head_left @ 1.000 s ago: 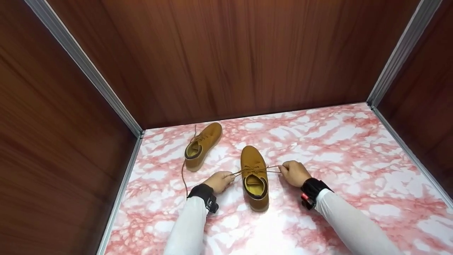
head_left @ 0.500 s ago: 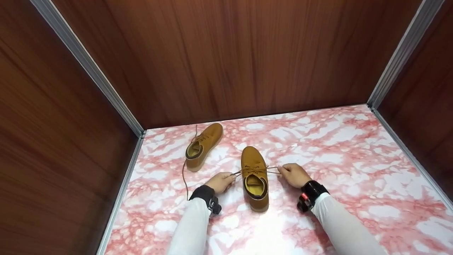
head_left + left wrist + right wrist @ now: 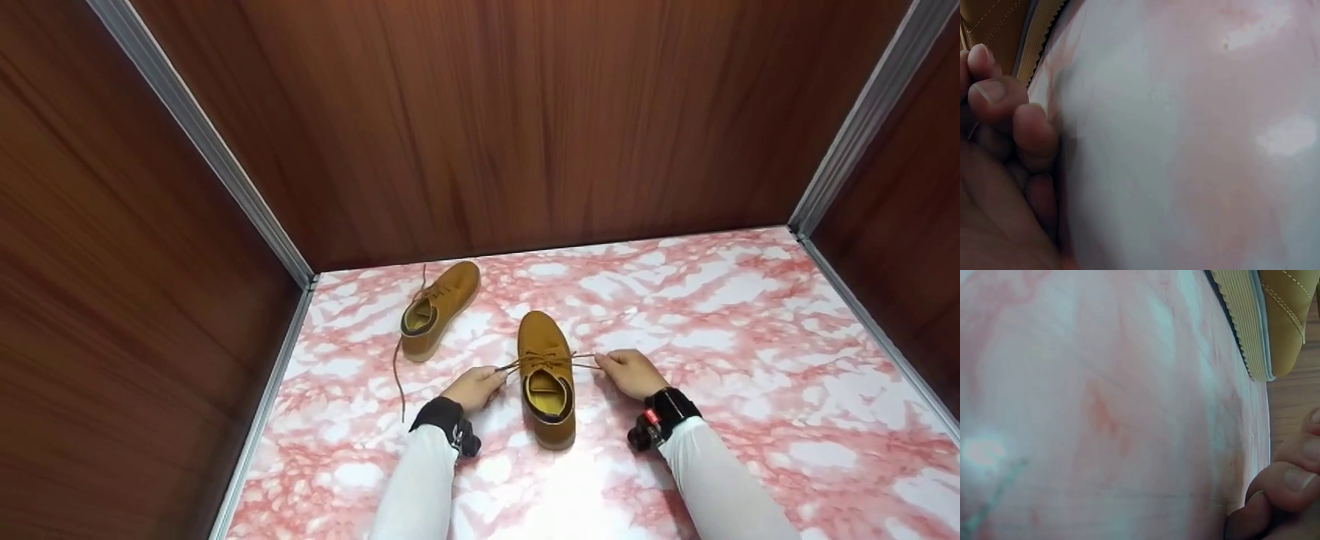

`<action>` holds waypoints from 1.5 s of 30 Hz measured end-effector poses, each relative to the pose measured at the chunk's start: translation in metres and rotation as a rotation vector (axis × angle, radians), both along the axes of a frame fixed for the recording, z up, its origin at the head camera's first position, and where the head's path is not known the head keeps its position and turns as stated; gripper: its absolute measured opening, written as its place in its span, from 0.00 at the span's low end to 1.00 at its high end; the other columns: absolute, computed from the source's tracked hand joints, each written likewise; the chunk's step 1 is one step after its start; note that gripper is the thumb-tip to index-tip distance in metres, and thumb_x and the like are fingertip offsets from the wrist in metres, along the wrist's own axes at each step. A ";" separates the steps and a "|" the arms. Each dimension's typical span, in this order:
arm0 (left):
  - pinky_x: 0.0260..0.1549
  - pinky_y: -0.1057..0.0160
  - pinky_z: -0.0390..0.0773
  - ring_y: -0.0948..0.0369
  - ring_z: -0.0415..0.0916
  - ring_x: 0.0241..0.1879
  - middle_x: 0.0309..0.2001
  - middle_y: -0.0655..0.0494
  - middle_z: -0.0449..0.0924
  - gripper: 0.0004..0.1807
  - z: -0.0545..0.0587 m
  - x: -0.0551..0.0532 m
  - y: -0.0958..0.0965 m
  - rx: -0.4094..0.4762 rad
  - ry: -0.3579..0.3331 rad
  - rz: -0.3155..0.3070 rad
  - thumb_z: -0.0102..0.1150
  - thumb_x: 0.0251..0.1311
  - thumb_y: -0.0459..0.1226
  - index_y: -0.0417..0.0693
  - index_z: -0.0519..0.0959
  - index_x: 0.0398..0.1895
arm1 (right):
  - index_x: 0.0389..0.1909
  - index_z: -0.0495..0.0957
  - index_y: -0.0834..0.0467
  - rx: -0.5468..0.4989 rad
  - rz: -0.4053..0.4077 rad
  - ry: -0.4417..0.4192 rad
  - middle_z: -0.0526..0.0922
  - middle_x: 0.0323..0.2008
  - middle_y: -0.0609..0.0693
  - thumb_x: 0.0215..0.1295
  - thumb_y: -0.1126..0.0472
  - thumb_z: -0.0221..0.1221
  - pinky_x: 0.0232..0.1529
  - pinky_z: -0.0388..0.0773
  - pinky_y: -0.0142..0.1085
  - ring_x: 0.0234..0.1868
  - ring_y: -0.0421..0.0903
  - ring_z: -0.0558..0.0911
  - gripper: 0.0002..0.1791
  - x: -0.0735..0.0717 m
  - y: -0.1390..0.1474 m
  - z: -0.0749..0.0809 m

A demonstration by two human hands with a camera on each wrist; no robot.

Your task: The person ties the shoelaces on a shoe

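Observation:
A tan shoe [image 3: 553, 431] stands upright on the table between both hands, toe pointing away. Its brown shoelace [image 3: 545, 360] is crossed over the lacing and drawn out sideways in loops. To the left of the shoe, my left hand [image 3: 474, 388] pinches one side of the lace. On the other side my right hand [image 3: 631, 373] pinches the lace, which runs as two strands to the fingertips. Curled fingers [image 3: 998, 97] show in the left wrist view beside the shoe's sole. In the right wrist view, bent fingers [image 3: 1292, 486] appear at the lower right, below the shoe [image 3: 1283, 320].
A second tan shoe [image 3: 457, 289] sits farther back on the left, its laces loose and one end [image 3: 397, 382] trailing toward me. The surface [image 3: 720, 315] has a pink and white marble pattern. Brown wood-look panels [image 3: 510, 127] with metal edging enclose it.
Both hands keep their hold on the lace in nearly the same pose. Everything has shifted slightly right in the head view; the shoes stay put relative to the table.

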State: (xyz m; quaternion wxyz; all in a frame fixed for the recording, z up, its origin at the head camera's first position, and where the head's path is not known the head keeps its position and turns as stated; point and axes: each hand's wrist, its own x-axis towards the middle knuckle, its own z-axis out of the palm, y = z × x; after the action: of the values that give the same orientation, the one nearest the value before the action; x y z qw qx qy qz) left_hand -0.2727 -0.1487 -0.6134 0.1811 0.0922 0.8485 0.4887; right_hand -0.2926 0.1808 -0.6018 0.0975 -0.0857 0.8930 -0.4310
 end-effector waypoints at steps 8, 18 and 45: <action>0.26 0.69 0.64 0.67 0.64 0.22 0.21 0.65 0.68 0.23 -0.001 -0.001 0.001 -0.036 0.068 0.001 0.46 0.81 0.44 0.30 0.79 0.40 | 0.21 0.73 0.60 -0.005 -0.046 -0.024 0.74 0.21 0.46 0.82 0.49 0.51 0.33 0.69 0.35 0.26 0.43 0.73 0.28 -0.002 -0.001 0.000; 0.28 0.68 0.66 0.66 0.65 0.23 0.21 0.64 0.69 0.25 -0.004 0.002 0.002 -0.044 0.067 0.025 0.47 0.81 0.47 0.33 0.80 0.39 | 0.18 0.68 0.53 0.009 -0.061 -0.028 0.70 0.20 0.45 0.82 0.48 0.50 0.33 0.68 0.36 0.25 0.43 0.71 0.27 0.000 -0.001 -0.004; 0.31 0.69 0.71 0.62 0.71 0.27 0.27 0.53 0.76 0.23 -0.012 0.007 -0.008 0.123 0.086 0.098 0.51 0.80 0.45 0.32 0.80 0.38 | 0.22 0.71 0.55 -0.115 -0.109 -0.061 0.71 0.22 0.45 0.81 0.44 0.51 0.35 0.68 0.36 0.27 0.43 0.70 0.27 0.005 0.003 -0.005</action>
State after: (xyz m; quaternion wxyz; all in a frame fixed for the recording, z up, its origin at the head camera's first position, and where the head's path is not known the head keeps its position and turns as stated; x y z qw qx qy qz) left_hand -0.2658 -0.1572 -0.6252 0.1144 0.0826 0.8273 0.5437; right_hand -0.2874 0.1842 -0.6068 0.0961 -0.0292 0.8666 -0.4887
